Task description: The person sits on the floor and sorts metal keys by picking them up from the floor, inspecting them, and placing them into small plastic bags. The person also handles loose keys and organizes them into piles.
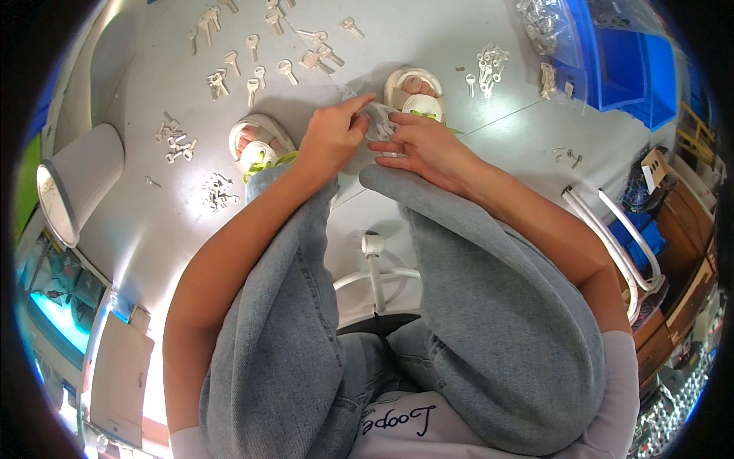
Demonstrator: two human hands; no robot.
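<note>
Smooth grey floor [520,138]; hands [329,138] [428,149] pinch crinkled clear plastic [378,122].

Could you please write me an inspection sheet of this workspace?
Surface: grey floor with visible seams.
Job's things: clear plastic bag in front of the knees; keys lie scattered and in loose groups beyond and to the left, with another group on the right.
Clutter: blue bins at upper right; white tapered cylinder at left.
Hands: left hand pinches the bag; right hand touches it, grip unclear.
Cables: nothing seen for certain.
Surroundings: sandals on the floor; brown furniture at right.
</note>
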